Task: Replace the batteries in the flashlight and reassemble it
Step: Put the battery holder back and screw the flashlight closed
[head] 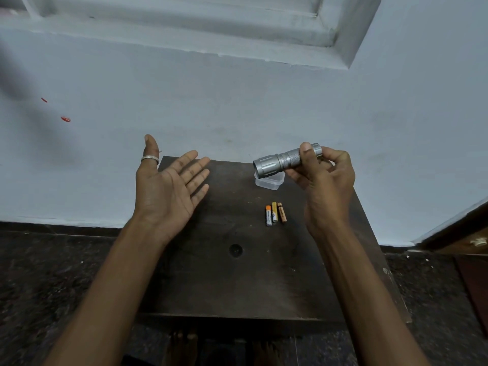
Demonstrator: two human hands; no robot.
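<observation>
A silver metal flashlight [280, 161] is held above the far right of the dark wooden table [237, 281], its head pointing left. My right hand [324, 180] grips its tail end, thumb on top. My left hand [169, 186] hovers palm up over the table's left side, fingers straight, holding nothing; a silver ring sits on its thumb. Three small batteries [275, 213] lie side by side on the table below the flashlight.
A small clear plastic container [272, 183] stands on the table right under the flashlight's head. A pale wall rises just behind the table. A round dark hole [235, 250] marks the tabletop's middle. Dark stone floor surrounds the table; a wooden frame [464, 233] is at right.
</observation>
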